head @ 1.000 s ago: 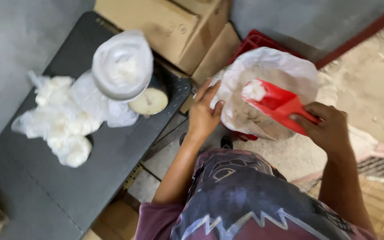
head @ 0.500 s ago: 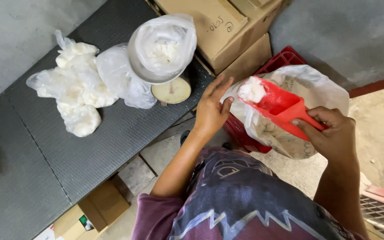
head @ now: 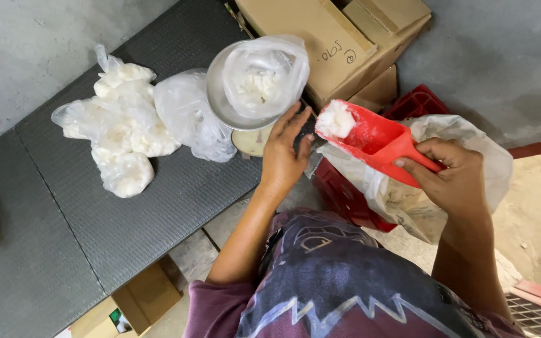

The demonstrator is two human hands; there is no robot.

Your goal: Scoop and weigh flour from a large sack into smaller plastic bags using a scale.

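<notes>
The right hand (head: 458,181) is clamped on a red scoop (head: 377,141) carrying a white lump. Just left of it, the left hand (head: 283,156), fingers spread, touches a pan (head: 220,100) holding a clear bag (head: 264,75), seemingly part-filled with white stuff.

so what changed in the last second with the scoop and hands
The right hand lifted the red scoop out of the big sack toward the bag-lined pan. The left hand left the sack for the pan's rim. The filled bags stayed put.
</notes>
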